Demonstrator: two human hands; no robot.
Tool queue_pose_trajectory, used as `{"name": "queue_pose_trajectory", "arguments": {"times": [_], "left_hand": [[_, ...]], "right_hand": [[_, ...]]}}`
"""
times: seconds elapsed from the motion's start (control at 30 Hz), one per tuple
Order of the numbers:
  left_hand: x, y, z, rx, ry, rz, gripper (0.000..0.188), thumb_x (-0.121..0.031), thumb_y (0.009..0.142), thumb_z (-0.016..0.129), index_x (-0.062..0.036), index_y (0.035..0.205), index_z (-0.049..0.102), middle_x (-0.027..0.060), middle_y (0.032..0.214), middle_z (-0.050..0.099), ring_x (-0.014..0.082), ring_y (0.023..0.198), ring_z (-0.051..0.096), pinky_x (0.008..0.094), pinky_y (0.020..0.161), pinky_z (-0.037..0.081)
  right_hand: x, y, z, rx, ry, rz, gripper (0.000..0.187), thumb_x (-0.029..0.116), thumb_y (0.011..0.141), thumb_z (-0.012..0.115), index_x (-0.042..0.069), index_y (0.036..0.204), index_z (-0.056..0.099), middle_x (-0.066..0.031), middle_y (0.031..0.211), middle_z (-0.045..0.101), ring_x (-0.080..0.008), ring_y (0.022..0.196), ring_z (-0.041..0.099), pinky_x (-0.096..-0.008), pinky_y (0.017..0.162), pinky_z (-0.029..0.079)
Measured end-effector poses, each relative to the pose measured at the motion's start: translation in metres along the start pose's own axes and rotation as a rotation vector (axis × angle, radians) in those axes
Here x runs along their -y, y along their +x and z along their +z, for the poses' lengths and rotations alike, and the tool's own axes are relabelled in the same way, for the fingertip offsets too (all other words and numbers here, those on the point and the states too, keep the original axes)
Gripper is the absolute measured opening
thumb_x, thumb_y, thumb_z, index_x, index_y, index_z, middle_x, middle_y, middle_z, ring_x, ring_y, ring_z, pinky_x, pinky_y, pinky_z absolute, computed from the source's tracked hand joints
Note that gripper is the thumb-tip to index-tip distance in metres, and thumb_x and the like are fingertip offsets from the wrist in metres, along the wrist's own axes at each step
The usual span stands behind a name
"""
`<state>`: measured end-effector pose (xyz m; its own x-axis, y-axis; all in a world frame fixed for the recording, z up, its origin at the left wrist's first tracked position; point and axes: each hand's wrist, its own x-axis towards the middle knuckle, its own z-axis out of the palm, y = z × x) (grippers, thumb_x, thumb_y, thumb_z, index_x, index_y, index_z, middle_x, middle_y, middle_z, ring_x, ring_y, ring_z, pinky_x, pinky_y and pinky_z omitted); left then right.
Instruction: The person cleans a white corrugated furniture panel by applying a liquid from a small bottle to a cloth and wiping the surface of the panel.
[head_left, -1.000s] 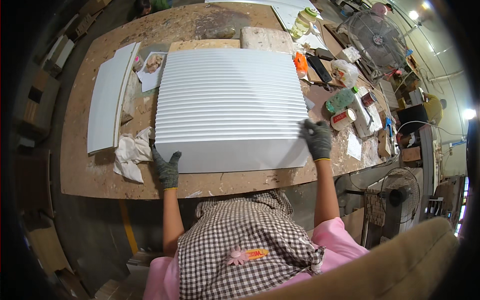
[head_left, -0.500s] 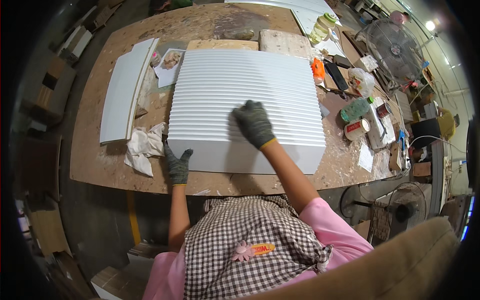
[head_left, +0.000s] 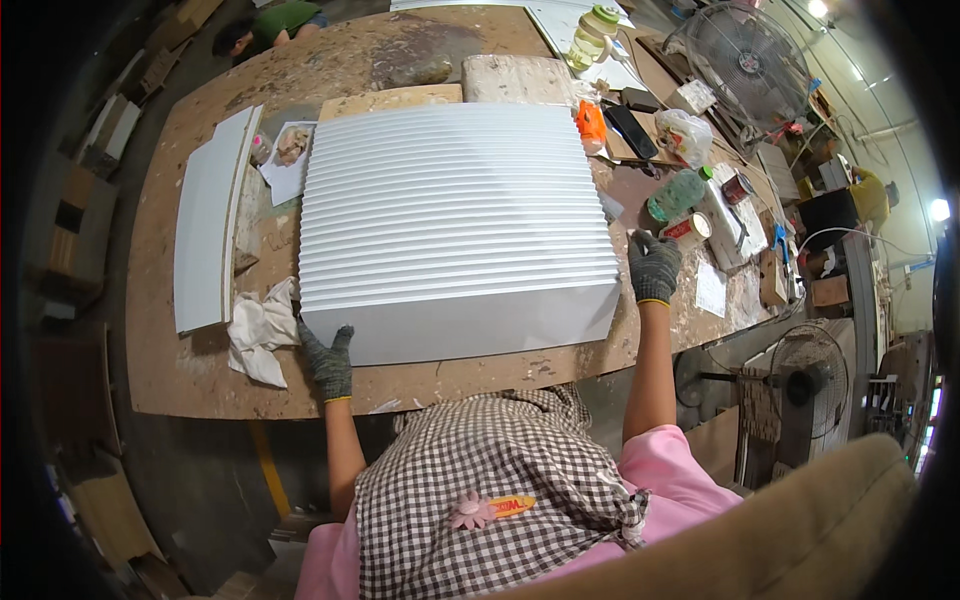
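Faces one ribbed white stack [head_left: 455, 220], set down on one stained workbench [head_left: 200, 385]. Shows ridges running left to right, long axis of each roughly parallel to the workbench's near edge, and one plain flat face turned toward the wearer. Rests one gloved left hand [head_left: 327, 362] against the near left corner of the stack, thumb spread away from the fingers. Holds one gloved right hand [head_left: 655, 268] just right of the near right corner, apart from the stack, fingers curled; cannot tell whether around anything. Counts, left of the stack, one white cloth [head_left: 262, 335], one sheet of paper [head_left: 282, 182] and at least one long white board [head_left: 212, 220]. Counts, to its right, one orange item [head_left: 591, 127], one black phone-like object [head_left: 632, 133], one plastic bag [head_left: 686, 137], one green bottle [head_left: 678, 195], one white cup [head_left: 686, 232] and one dark can [head_left: 737, 189]. Includes, beyond the stack's far right corner, one lidded jug [head_left: 590, 40] and one large fan [head_left: 750, 65].
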<state>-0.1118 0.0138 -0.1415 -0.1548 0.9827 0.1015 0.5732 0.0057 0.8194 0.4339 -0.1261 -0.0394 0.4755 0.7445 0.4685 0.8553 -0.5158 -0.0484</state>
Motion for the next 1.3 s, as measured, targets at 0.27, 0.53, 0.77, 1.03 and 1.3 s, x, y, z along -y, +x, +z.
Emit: {"name": "queue_pose_trajectory", "arguments": {"times": [0.27,0.53,0.77,1.03,1.3], "left_hand": [[0.01,-0.002,-0.003,0.01,-0.042,0.02,0.099,-0.025,0.079,0.087,0.0034,0.153,0.028,0.0208,0.147,0.044,0.0319,0.133,0.045,0.0405,0.114,0.036],[-0.003,-0.005,-0.002,-0.01,-0.005,0.035,0.096,-0.021,0.073,0.09,0.0042,0.148,0.035,0.02,0.135,0.054,0.0306,0.122,0.054,0.0403,0.106,0.044],[0.009,-0.006,0.002,-0.052,0.091,0.005,0.099,-0.024,0.073,0.09,0.0031,0.15,0.033,0.022,0.135,0.054,0.0321,0.121,0.055,0.0406,0.104,0.045],[0.012,-0.002,-0.005,0.052,0.066,-0.065,0.1,-0.027,0.08,0.086,0.0004,0.155,0.026,0.0238,0.147,0.045,0.0358,0.132,0.048,0.0423,0.111,0.039],[0.007,-0.007,-0.006,-0.003,0.016,-0.036,0.098,-0.025,0.08,0.086,0.0009,0.154,0.028,0.0227,0.147,0.046,0.0349,0.134,0.047,0.0418,0.112,0.038]], "right_hand": [[0.092,-0.017,-0.011,0.197,0.595,-0.206,0.022,0.016,0.085,0.076,0.015,0.106,0.074,-0.0175,0.091,0.063,-0.0331,0.082,0.063,-0.0457,0.072,0.053],[0.082,0.043,-0.009,0.041,0.415,-0.402,0.023,0.018,0.086,0.073,0.018,0.109,0.072,-0.0145,0.103,0.067,-0.0359,0.099,0.062,-0.0475,0.087,0.049],[0.178,0.074,0.027,0.19,0.439,-0.836,0.015,0.023,0.09,0.064,0.019,0.103,0.07,-0.008,0.091,0.064,-0.029,0.097,0.061,-0.0434,0.091,0.046],[0.266,0.029,0.001,0.154,0.686,-0.626,0.016,0.022,0.085,0.07,0.015,0.099,0.067,-0.0105,0.08,0.063,-0.0304,0.084,0.062,-0.046,0.076,0.05],[0.048,0.024,-0.009,0.104,0.578,0.363,0.012,0.015,0.09,0.071,0.009,0.099,0.078,-0.0108,0.079,0.064,-0.0259,0.075,0.064,-0.041,0.072,0.052]]}}
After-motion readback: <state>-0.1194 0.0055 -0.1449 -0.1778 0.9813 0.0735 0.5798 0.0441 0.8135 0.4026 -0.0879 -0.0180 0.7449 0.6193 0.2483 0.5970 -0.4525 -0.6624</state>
